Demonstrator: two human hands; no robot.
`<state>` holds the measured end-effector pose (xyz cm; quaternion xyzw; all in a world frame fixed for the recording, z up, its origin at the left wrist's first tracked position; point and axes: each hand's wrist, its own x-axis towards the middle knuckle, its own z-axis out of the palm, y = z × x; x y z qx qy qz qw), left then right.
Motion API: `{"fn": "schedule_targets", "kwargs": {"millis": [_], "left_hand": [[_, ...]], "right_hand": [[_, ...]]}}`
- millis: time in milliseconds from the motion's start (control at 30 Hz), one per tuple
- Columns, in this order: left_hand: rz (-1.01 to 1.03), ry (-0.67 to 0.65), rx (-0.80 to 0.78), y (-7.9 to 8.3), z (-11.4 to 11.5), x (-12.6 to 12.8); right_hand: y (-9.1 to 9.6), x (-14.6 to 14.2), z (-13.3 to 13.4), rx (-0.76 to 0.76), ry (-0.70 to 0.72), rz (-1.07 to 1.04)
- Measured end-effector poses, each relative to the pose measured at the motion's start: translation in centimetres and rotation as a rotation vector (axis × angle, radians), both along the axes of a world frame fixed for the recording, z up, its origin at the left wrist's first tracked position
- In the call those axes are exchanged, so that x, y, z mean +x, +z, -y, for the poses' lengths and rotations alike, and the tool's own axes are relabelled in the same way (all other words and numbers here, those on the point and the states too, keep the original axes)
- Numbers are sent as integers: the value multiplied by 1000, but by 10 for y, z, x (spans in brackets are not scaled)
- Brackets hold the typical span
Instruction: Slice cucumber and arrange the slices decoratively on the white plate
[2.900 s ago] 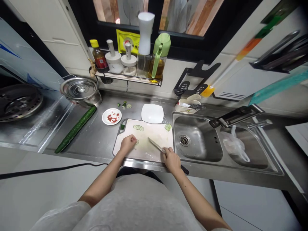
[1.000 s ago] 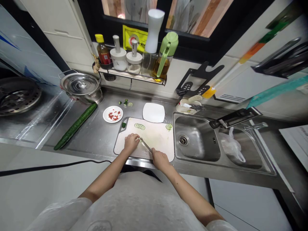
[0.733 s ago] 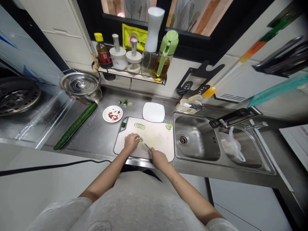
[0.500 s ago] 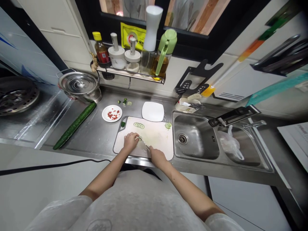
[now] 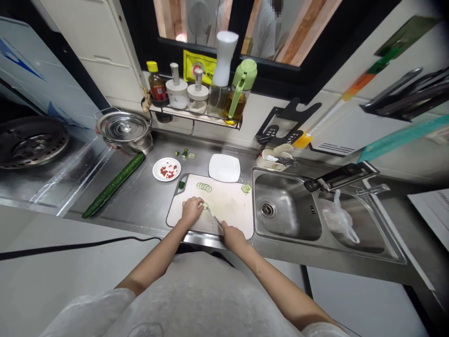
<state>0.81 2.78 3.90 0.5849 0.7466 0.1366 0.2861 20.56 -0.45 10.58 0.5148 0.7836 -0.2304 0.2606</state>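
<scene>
My left hand (image 5: 191, 208) rests curled on the white cutting board (image 5: 228, 206), its fingers closed on a small cucumber piece (image 5: 205, 205). My right hand (image 5: 232, 236) grips the handle of a knife (image 5: 213, 216) at the board's near edge. The blade points up-left and meets the cucumber piece beside my left fingers. A row of cucumber slices (image 5: 204, 186) lies at the board's far side, and more slices (image 5: 246, 188) sit at its far right corner. A dark green cucumber end (image 5: 181, 184) lies at the far left corner.
A whole cucumber (image 5: 114, 185) lies left on the steel counter. A small plate of red bits (image 5: 166, 169) and a white square plate (image 5: 224, 167) sit behind the board. A lidded pot (image 5: 124, 131), a condiment rack (image 5: 196, 100) and a double sink (image 5: 287, 213) surround it.
My right hand drew in from the board's right corner toward my left hand. The knife blade now lies against the cucumber piece. The camera view shifted slightly.
</scene>
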Motion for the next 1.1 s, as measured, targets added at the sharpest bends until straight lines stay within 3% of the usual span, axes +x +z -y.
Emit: {"fn": "schedule_targets", "kwargs": {"millis": [367,667,933,1100], "left_hand": [[-45,11,-32,11,-6,13],[33,73,-15,15,-6,16],[48,290,-30,18,4,-24],[2,355,-72,19,4,-46]], "right_hand": [[-25,44,6,56,-57,-120],[-38,62,-7,91,-318,-312],[-45,73,-16,102,-314,-293],[-45,71,-20,112,-278,-264]]}}
